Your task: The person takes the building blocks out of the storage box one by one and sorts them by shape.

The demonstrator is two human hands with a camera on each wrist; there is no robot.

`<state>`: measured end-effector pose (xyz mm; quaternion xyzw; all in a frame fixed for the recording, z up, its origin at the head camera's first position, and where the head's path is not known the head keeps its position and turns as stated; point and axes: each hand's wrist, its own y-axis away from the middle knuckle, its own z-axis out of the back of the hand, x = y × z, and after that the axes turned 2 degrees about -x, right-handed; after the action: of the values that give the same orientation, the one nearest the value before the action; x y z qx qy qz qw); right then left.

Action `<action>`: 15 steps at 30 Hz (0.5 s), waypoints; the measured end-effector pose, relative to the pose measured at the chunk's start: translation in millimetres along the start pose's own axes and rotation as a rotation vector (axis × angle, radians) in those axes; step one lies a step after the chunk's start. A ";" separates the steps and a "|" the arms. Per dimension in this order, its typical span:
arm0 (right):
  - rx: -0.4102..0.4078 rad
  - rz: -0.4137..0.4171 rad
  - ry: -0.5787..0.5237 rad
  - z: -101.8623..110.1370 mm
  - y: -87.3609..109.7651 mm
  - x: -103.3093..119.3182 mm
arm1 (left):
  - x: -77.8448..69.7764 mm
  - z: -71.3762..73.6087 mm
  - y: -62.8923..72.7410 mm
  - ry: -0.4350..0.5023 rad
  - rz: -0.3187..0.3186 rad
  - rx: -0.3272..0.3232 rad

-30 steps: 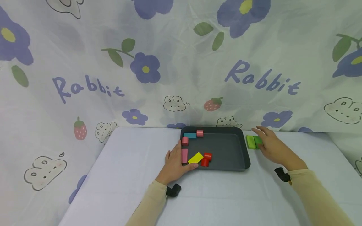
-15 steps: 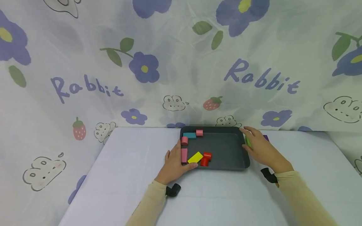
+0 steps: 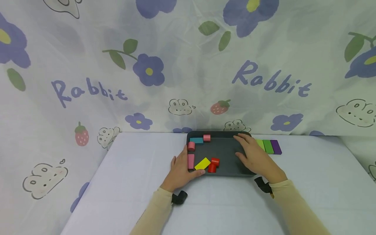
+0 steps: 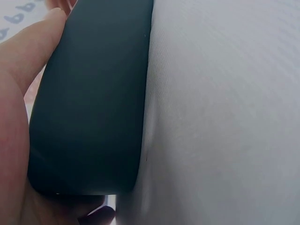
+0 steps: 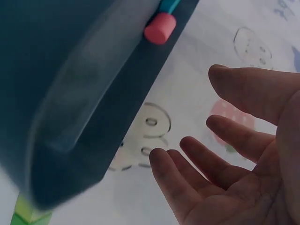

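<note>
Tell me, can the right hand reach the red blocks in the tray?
Probably yes: the right hand hovers over the tray, its grip empty, with only bare tray floor showing between it and the red blocks.

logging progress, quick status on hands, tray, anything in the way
Left hand touching tray at near left corner. Right hand open, empty, over tray's right side. Coloured pieces in tray's left half. Blocking view: right hand, across tray's right rim.
</note>
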<state>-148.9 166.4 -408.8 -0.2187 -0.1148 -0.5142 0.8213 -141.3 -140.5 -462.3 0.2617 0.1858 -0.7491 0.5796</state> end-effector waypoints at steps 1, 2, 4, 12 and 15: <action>-0.001 0.000 -0.006 -1.9 -0.7 2.1 | -0.1 0.0 0.1 -0.003 0.001 0.000; -0.003 0.001 -0.009 -3.8 -1.4 3.9 | -0.1 0.0 0.2 -0.004 0.001 0.000; -0.010 0.008 -0.013 -6.9 -2.6 7.6 | -0.2 0.2 0.2 -0.005 -0.002 0.000; -0.029 -0.001 -0.036 -17.2 -8.0 25.2 | 0.1 0.1 0.1 -0.011 -0.011 -0.001; -0.021 -0.012 -0.054 -20.6 -10.6 33.3 | 0.5 -0.3 0.2 -0.016 -0.012 -0.004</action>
<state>-144.3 126.1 -410.5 -0.2405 -0.1325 -0.5141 0.8126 -141.1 -140.7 -462.9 0.2534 0.1843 -0.7542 0.5770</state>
